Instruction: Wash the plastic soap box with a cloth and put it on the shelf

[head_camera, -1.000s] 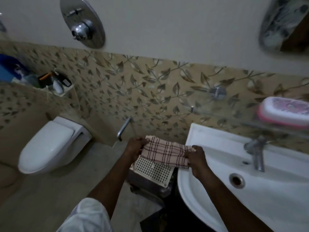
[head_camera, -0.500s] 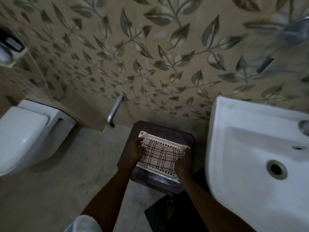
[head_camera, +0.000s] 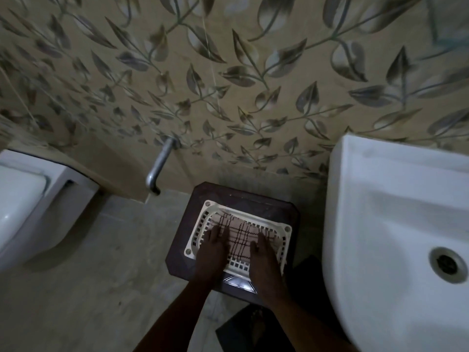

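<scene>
While your left hand point(head_camera: 212, 252) and right hand point(head_camera: 264, 257) press flat, fingers released, on the checked cloth point(head_camera: 239, 233) in the white slotted basket point(head_camera: 200, 226) on the dark stool point(head_camera: 253, 196), toilet point(head_camera: 28, 204) left, basin point(head_camera: 396, 224) right; soap box unseen.

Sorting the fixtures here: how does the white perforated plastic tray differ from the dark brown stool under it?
The white perforated plastic tray is pale and slotted with holes; the dark brown stool is solid. The tray is smaller and holds a checked cloth; the stool bears the tray. Both are rectangular.
</scene>
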Demonstrator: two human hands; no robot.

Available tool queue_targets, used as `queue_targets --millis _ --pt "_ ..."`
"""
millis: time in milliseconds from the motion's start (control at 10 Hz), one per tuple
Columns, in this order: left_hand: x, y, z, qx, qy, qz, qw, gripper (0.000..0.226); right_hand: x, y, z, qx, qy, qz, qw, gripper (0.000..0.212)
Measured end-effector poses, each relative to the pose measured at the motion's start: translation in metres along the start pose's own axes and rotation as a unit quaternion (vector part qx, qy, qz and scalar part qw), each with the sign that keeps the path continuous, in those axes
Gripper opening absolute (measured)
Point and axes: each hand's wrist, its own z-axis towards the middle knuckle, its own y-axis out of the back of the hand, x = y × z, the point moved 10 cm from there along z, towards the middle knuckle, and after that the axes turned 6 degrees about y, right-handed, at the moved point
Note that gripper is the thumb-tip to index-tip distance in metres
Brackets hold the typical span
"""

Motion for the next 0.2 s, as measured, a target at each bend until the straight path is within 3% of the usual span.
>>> queue_targets --millis 100,200 --pt "0.013 -0.011 0.001 0.003 0.019 -0.018 1.0 0.054 -0.013 -0.006 0.001 -0.016 -0.022 -0.012 1.0 0.064" --pt "0.007 -0.014 0.004 0.066 0.013 0.011 0.998 0.057 -0.002 -0.012 -0.008 0.091 0.009 -0.066 0.994 0.075"
